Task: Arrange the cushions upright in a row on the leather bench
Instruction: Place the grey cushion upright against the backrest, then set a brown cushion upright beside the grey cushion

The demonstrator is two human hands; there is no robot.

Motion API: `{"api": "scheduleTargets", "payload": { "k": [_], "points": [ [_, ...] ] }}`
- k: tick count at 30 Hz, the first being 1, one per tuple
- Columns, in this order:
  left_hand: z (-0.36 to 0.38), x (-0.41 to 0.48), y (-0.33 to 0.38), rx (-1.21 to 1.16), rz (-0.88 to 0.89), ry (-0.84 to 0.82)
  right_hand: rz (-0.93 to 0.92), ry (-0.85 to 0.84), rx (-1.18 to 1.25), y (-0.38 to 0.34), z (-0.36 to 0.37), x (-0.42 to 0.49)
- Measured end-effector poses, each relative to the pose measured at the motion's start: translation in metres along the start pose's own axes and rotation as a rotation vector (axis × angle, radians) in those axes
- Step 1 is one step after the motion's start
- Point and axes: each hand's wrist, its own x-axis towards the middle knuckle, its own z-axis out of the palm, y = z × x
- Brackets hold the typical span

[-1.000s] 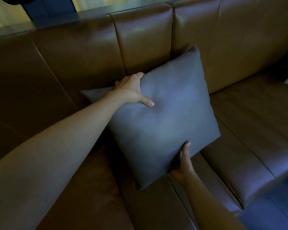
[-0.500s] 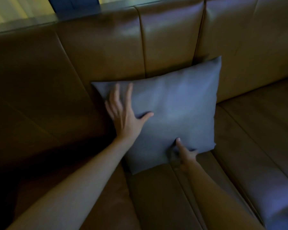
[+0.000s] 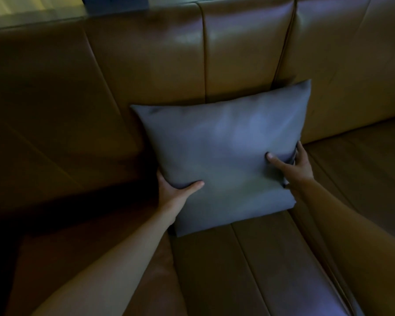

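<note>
A square grey-blue cushion (image 3: 224, 156) stands upright on the brown leather bench (image 3: 249, 265), its back leaning against the padded backrest (image 3: 164, 55). My left hand (image 3: 171, 192) grips the cushion's lower left edge, thumb on the front face, fingers hidden behind. Over on the right edge, my right hand (image 3: 294, 165) holds the cushion with the thumb pressed into the front and the fingers wrapped around the side. No other cushion is in view.
The bench seat runs on to the right (image 3: 363, 169) and into a dark corner section at the left (image 3: 43, 156). A bright ledge (image 3: 32, 12) shows above the backrest at the top left.
The cushion went from tilted in the air to standing against the backrest. My left hand slid from its top down to the lower left edge; my right hand moved from the bottom to the right edge.
</note>
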Motion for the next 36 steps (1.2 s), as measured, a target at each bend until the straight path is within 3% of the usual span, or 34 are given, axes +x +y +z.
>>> {"api": "scheduleTargets", "payload": {
  "k": [6,12,18,26,31,36],
  "points": [
    [0.007,0.0,-0.005,-0.012,0.015,-0.001,-0.026,-0.017,0.029,0.005,-0.002,0.006],
    [0.001,0.01,-0.008,0.052,-0.063,-0.134,-0.056,0.009,-0.039,0.01,0.008,0.008],
    [-0.009,0.006,0.011,0.108,-0.149,-0.137,-0.044,0.128,-0.182,-0.006,0.015,-0.016],
    [-0.092,-0.015,0.033,0.067,-0.185,-0.196,-0.177,0.207,-0.357,-0.018,0.069,-0.094],
    [-0.178,-0.026,0.01,0.123,-0.181,-0.094,-0.183,0.065,-0.424,-0.001,0.137,-0.149],
    [-0.259,-0.055,-0.039,0.254,-0.207,-0.039,-0.01,-0.134,-0.511,0.038,0.194,-0.207]
  ]
}}
